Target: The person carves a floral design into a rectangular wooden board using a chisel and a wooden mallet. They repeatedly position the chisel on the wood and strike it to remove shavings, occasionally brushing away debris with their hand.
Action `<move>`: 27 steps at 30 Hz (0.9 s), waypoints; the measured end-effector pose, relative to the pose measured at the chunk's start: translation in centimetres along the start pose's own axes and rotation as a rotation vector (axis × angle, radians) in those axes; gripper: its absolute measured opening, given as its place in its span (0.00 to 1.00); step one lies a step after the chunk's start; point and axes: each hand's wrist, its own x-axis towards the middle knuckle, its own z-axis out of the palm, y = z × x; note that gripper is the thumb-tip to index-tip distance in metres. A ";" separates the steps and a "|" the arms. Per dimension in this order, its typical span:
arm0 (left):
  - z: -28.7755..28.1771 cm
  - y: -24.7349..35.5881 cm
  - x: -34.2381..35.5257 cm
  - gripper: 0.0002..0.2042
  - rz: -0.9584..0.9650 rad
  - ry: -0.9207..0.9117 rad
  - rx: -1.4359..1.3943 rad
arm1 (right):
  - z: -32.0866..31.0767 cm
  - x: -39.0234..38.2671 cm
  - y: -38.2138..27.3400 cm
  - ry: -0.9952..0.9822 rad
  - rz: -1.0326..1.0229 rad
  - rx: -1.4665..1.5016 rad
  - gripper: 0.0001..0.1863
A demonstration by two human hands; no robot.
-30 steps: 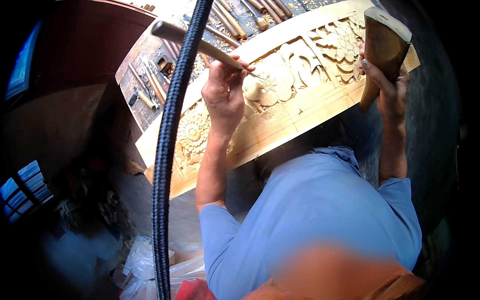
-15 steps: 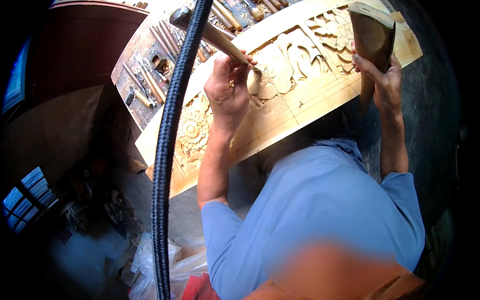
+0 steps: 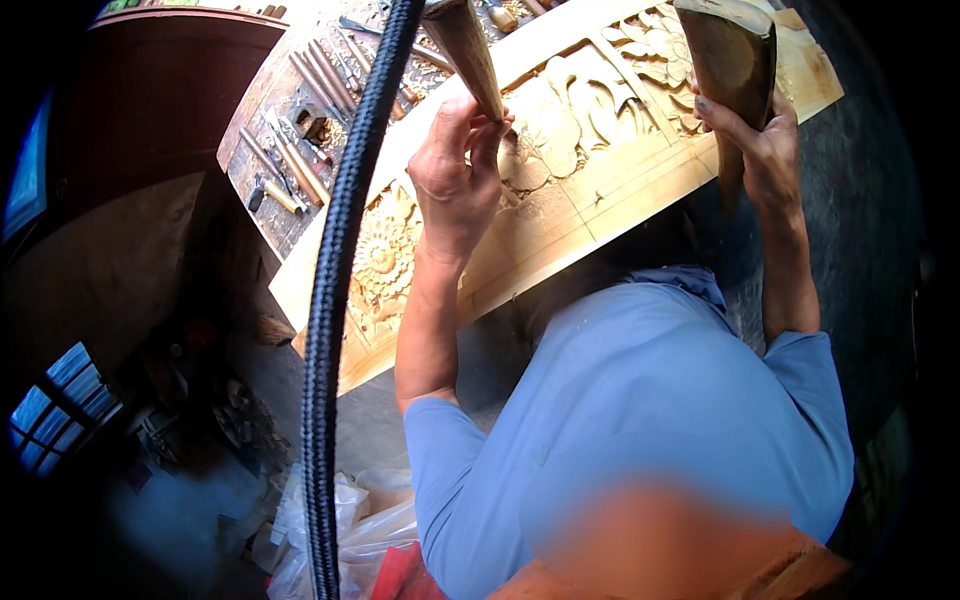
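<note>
My left hand [image 3: 452,190] is closed around the lower part of a carving chisel [image 3: 468,55] with a wooden handle. Its handle rises up and slightly left from my fingers; the cutting tip is hidden behind them. Below it lies a pale wooden panel [image 3: 600,215] carved in relief with flowers and leaves. At the right, my right hand [image 3: 765,150] grips a dark wooden mallet [image 3: 735,65] by its narrow lower part, its thick head upward. The mallet is held over the panel's right end, apart from the chisel.
Several chisels [image 3: 325,80] and wood shavings lie on the workbench [image 3: 235,150] beyond the panel. A black braided cable [image 3: 335,300] crosses the view at left. Clear plastic bags [image 3: 375,530] sit low at the left, beside a red item [image 3: 400,572].
The chisel's handle has swung from a strong leftward lean to a steeper stance. My right hand and the mallet have shifted slightly left and up.
</note>
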 end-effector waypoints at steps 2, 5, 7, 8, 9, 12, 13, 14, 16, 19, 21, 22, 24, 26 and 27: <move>0.2 -0.3 0.0 0.17 0.028 0.034 0.003 | 0.0 -0.1 0.1 0.004 -0.013 -0.008 0.20; 0.3 -0.9 -0.2 0.18 0.042 0.058 0.009 | -0.3 -0.1 0.9 -0.005 -0.027 -0.007 0.20; 0.3 -0.9 -0.2 0.17 0.046 0.066 0.017 | -0.5 -0.1 1.2 -0.012 -0.030 -0.004 0.20; 0.3 -0.9 -0.2 0.17 0.050 0.070 0.023 | -0.5 -0.1 1.2 -0.014 -0.030 -0.004 0.20; 0.3 -0.9 -0.3 0.16 0.054 0.075 0.029 | -0.6 -0.1 1.2 -0.015 -0.030 -0.003 0.20; 0.4 -0.6 -0.1 0.16 0.069 0.074 0.014 | -0.5 -0.1 1.1 -0.012 -0.015 -0.013 0.20; 0.3 -0.6 -0.2 0.15 0.059 0.055 0.012 | -0.5 -0.1 1.2 -0.014 -0.026 -0.012 0.20; 0.2 -0.5 -0.3 0.14 0.049 0.037 0.010 | -0.5 -0.1 1.4 -0.015 -0.037 -0.013 0.20; 0.0 -0.4 -0.3 0.13 0.037 0.015 0.003 | -0.5 -0.1 1.4 -0.017 -0.042 -0.021 0.20; 0.0 -0.5 -0.4 0.13 0.034 0.014 -0.009 | -0.4 -0.2 1.3 -0.016 -0.028 -0.048 0.20; 0.1 -0.6 -0.5 0.13 0.031 0.019 -0.017 | -0.5 -0.3 1.3 -0.010 -0.023 -0.068 0.20; 0.2 -0.7 -0.4 0.15 0.041 0.034 -0.014 | -0.4 -0.3 1.3 -0.003 -0.034 -0.089 0.20; 0.5 -0.9 -0.2 0.18 0.059 0.064 -0.010 | -0.3 -0.4 1.1 0.012 -0.056 -0.131 0.20; 0.5 -1.2 -0.1 0.19 0.091 0.045 0.038 | -0.7 -0.5 1.5 -0.003 -0.054 -0.202 0.22; 0.5 -1.3 -0.2 0.20 0.107 0.037 0.062 | -0.8 -0.5 1.6 -0.012 -0.053 -0.239 0.23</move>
